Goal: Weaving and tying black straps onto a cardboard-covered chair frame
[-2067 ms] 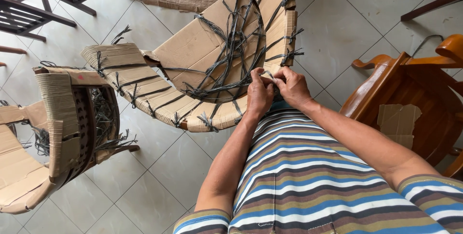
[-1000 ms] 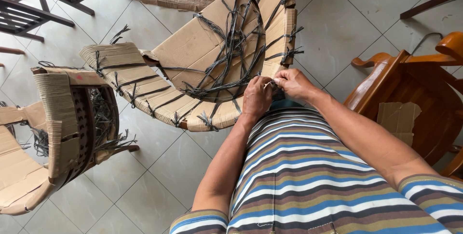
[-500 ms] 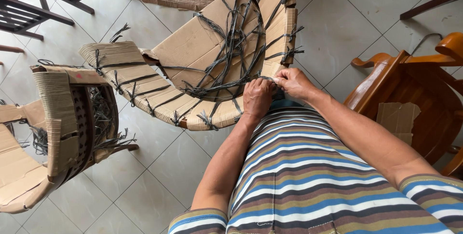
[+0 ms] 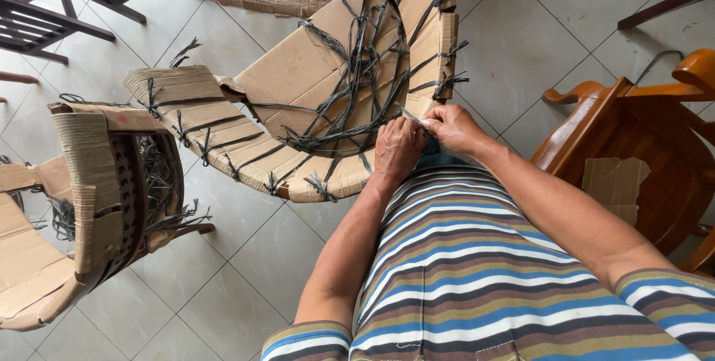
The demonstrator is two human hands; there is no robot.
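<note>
Both grips — left hand [image 4: 397,149], right hand [image 4: 453,127] — pinched on a strap end [image 4: 412,117] at the cardboard-wrapped chair [image 4: 313,78], wooden chair [image 4: 640,145] alongside

Brown cardboard wrapping, tied with dark straps, covers two chairs [image 4: 328,85] [image 4: 82,205].

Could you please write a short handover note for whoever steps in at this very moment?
Left hand: closed on the dark plastic binding strap at the near edge of the cardboard-wrapped curved chair frame.
Right hand: pinching the strap's pale end, touching the left hand.
Done: many straps knotted across the cardboard.
Left: this knot looks unfinished.
Nearby: a second cardboard-wrapped frame on the tiled floor, a varnished wooden chair to the right.
</note>
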